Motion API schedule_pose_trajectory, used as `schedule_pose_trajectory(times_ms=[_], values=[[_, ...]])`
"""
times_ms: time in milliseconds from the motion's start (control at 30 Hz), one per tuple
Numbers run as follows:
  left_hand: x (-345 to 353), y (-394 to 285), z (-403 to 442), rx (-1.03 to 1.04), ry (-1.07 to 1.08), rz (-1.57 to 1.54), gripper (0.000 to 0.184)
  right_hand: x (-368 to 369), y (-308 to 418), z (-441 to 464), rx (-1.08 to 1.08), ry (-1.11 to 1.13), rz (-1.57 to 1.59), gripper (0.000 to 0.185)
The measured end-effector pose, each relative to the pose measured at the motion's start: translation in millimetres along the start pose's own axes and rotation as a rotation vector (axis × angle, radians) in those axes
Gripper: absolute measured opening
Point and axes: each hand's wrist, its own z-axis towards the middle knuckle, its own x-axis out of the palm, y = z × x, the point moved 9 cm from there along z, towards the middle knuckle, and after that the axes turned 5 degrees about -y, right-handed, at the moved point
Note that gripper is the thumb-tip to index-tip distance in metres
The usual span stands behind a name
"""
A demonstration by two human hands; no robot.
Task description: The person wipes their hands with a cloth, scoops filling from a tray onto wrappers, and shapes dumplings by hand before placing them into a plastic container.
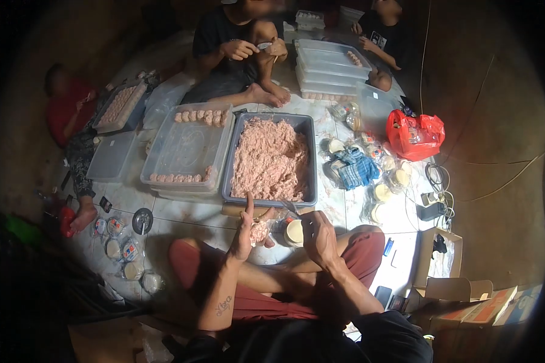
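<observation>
My left hand (243,235) cups a dumpling (260,231) with pink minced filling, its index finger pointing up. Closed around the handle of a metal utensil (290,207) is my right hand (321,239); whether the utensil is a spoon or a knife I cannot tell. A stack of round pale dumpling wrappers (295,232) lies between my hands, close to the right one. Just beyond them, a grey tub (226,181) holds a large mass of pink minced meat (267,158).
Left of the tub stands a clear plastic box (184,142) with rows of dumplings. More stacked boxes (330,78), a red plastic bag (415,134), a blue checked cloth (355,168) and wrapper stacks (381,193) lie around. Three people sit opposite. Cables (445,187) run at right.
</observation>
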Motion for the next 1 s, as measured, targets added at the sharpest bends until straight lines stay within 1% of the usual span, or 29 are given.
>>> schedule_pose_trajectory(times_ms=[67, 100, 133, 167, 200, 267, 333, 367, 400, 433, 533, 567, 633, 667, 733, 767, 800, 867, 900, 1000], values=[[-5.2, 4.5, 2.1, -0.001, 0.003, 0.042, 0.101, 7.2, 5.3, -4.7, -0.026, 0.087, 0.127, 0.015], [-9.2, 1.7, 6.4, 0.063, -0.014, 0.168, 0.102, 10.0, 8.7, -7.2, -0.042, 0.135, 0.094, 0.014], [-9.7, 3.2, 7.3, 0.094, -0.02, 0.231, 0.102, 10.0, 8.6, -8.7, -0.039, 0.132, 0.093, 0.014], [-10.3, 4.8, 8.1, 0.125, -0.027, 0.293, 0.102, 13.9, 11.6, -11.5, -0.075, 0.175, 0.061, 0.016], [2.8, -5.1, 5.3, 0.121, -0.016, 0.229, 0.103, 17.9, 14.6, -14.1, -0.112, 0.218, 0.029, 0.017], [7.2, -7.1, 7.0, 0.117, -0.004, 0.165, 0.105, 20.7, 15.9, -14.5, -0.117, 0.231, -0.005, 0.019], [5.4, -13.1, 9.0, 0.213, -0.002, 0.301, 0.108, 17.1, 10.6, -10.9, -0.046, 0.182, -0.159, 0.015], [4.2, -14.9, 7.9, 0.246, -0.004, 0.347, 0.109, 15.5, 11.4, -8.5, -0.047, 0.183, -0.157, 0.015], [12.1, -24.7, 1.9, 0.163, 0.012, 0.298, 0.111, 8.5, 9.6, -4.6, -0.025, 0.143, -0.134, 0.015], [12.1, -22.8, 0.0, 0.12, 0.02, 0.273, 0.112, 2.5, 6.8, -3.0, -0.001, 0.104, -0.111, 0.015], [8.4, -6.8, 0.7, -0.01, 0.071, 0.165, 0.114, -1.1, 0.5, -2.8, 0.007, 0.079, -0.06, 0.015], [7.1, -2.5, 0.1, -0.011, 0.072, 0.164, 0.114, 0.0, -1.4, -3.9, 0.008, 0.079, -0.061, 0.015], [11.2, -12.3, -0.7, 0.015, 0.018, 0.173, 0.114, 5.8, 4.0, -8.9, -0.065, 0.125, 0.041, 0.013], [11.8, -12.3, 0.5, 0.014, 0.02, 0.172, 0.114, 7.0, 5.2, -12.2, -0.063, 0.124, 0.04, 0.013], [13.2, -12.1, 2.5, 0.021, 0.021, 0.192, 0.115, 16.7, 13.3, -19.7, -0.086, 0.201, 0.02, 0.013], [12.1, -8.9, 3.1, 0.02, 0.022, 0.191, 0.115, 19.5, 12.4, -19.8, -0.088, 0.222, -0.06, 0.013], [11.8, -7.0, 3.2, 0.036, 0.029, 0.224, 0.114, 20.3, 9.5, -19.5, -0.086, 0.223, -0.06, 0.013], [9.0, -5.6, 3.1, 0.057, 0.035, 0.26, 0.113, 10.4, -13.4, -11.7, 0.008, 0.078, -0.183, 0.012], [9.4, -8.6, 2.1, 0.068, 0.033, 0.243, 0.111, 4.2, -15.7, -7.0, 0.007, 0.027, -0.173, 0.01], [8.0, -7.3, -0.8, 0.052, 0.039, 0.191, 0.108, -7.9, -14.6, -5.3, 0.015, 0.001, -0.095, 0.01]])
